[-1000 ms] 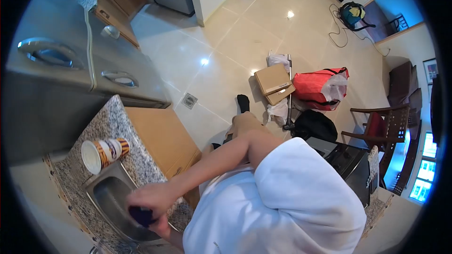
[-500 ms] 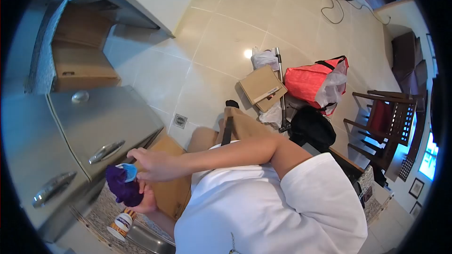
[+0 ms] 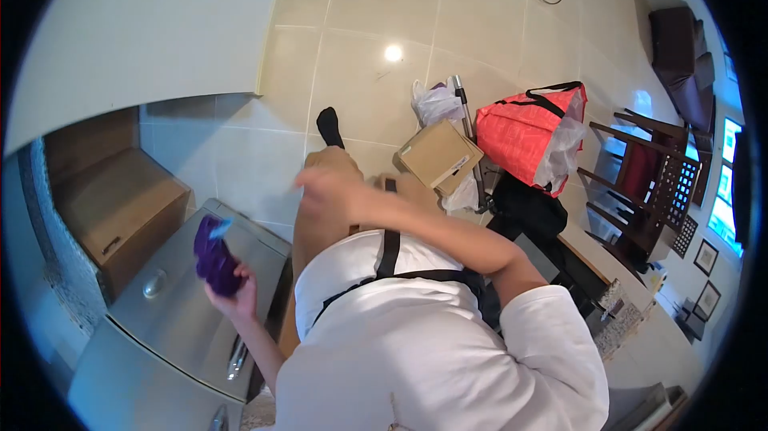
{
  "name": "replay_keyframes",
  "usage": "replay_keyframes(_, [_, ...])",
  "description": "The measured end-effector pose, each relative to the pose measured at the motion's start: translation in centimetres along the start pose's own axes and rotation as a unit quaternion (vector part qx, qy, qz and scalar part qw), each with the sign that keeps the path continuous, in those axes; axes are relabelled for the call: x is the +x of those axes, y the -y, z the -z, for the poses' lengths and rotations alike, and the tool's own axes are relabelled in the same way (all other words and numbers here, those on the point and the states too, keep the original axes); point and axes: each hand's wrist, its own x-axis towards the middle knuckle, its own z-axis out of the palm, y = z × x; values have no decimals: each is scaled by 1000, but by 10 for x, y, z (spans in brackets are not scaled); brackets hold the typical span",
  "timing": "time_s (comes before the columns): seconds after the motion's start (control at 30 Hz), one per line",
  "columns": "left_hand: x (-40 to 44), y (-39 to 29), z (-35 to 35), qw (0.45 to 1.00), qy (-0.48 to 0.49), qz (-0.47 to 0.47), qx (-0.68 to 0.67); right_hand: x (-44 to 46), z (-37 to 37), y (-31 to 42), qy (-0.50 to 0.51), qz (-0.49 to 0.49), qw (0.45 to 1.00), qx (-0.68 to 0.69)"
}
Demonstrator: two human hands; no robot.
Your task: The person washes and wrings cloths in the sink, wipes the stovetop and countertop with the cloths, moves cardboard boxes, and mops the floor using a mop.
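we hold a purple bundle (image 3: 214, 259) in our left hand (image 3: 238, 293), the fingers clamped around its lower end so that it stands up past them, leaning a little to the left. a light-blue piece (image 3: 222, 229) shows at the bundle's upper end, well away from the gripping fingers. below those fingers we see the silver fridge (image 3: 196, 315), with a shiny handle (image 3: 237, 361) nearer to us, beside the left wrist. beyond the left fingers and off to the left is a wooden cabinet (image 3: 144, 207).

our right hand (image 3: 332, 193) hangs over our leg (image 3: 316, 231), well apart from the bundle. its fingers are blurred, so we cannot tell whether they are apart or together, nor whether they touch the leg. just past them we see a foot in a black sock (image 3: 329, 123). to the right of those same fingers a cardboard box (image 3: 436, 155) lies by a metal tube (image 3: 462, 103), and farther right of them, past the tube, sits a red bag (image 3: 520, 139).
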Motion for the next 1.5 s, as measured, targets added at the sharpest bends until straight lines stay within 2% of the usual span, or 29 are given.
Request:
replay_keyframes(0.03, [23,-6,-15,998,-32,-4,54,1,26,-7,-57,-43,995,-74])
replay_keyframes(0.07, [47,-12,-34,992,-61,-9,110,-2,66,8,-60,-110,987,-100])
replay_keyframes(0.1, [63,-8,-65,983,-110,-21,143,-3,78,-24,-82,-162,977,-110])
replay_keyframes(0.17, [98,-13,-99,978,-109,-9,176,-20,99,-76,-156,-197,952,-177])
replay_keyframes(0.23, [123,-12,-129,973,-108,4,206,-41,135,-78,-174,-332,916,-144])
replay_keyframes(0.3, [140,-7,-160,966,-75,41,244,-69,147,-116,-209,-396,891,-69])
replay_keyframes(0.33, [148,-3,-174,965,-78,42,247,-79,151,-129,-208,-399,891,-65])
replay_keyframes(0.4, [162,8,-198,957,-35,51,283,-96,157,-148,-274,-434,858,-2])
replay_keyframes(0.53, [193,34,-233,960,-3,88,267,-114,167,-166,-282,-437,852,54])
replay_keyframes(0.6, [207,43,-249,955,-6,109,275,-118,173,-168,-323,-458,809,180])
replay_keyframes(0.63, [215,46,-257,950,-44,121,285,-121,175,-169,-327,-460,805,184])
replay_keyframes(0.67, [225,48,-266,942,-81,133,296,-123,174,-169,-346,-478,778,216])
replay_keyframes(0.83, [276,37,-318,905,-82,156,387,-121,135,-162,-441,-501,655,354])
replay_keyframes(0.93, [312,25,-353,880,-47,106,460,-102,101,-146,-448,-515,620,386])
replay_keyframes(1.13, [340,46,-423,850,-18,109,515,-84,57,-114,-377,-533,614,443])
replay_keyframes(1.23, [343,59,-428,842,34,129,523,-86,57,-106,-399,-530,608,435])
replay_keyframes(1.4, [328,86,-422,816,30,169,552,-87,77,-111,-456,-511,601,411])
replay_keyframes(1.5, [322,98,-410,788,10,159,594,-90,95,-108,-462,-492,621,397])
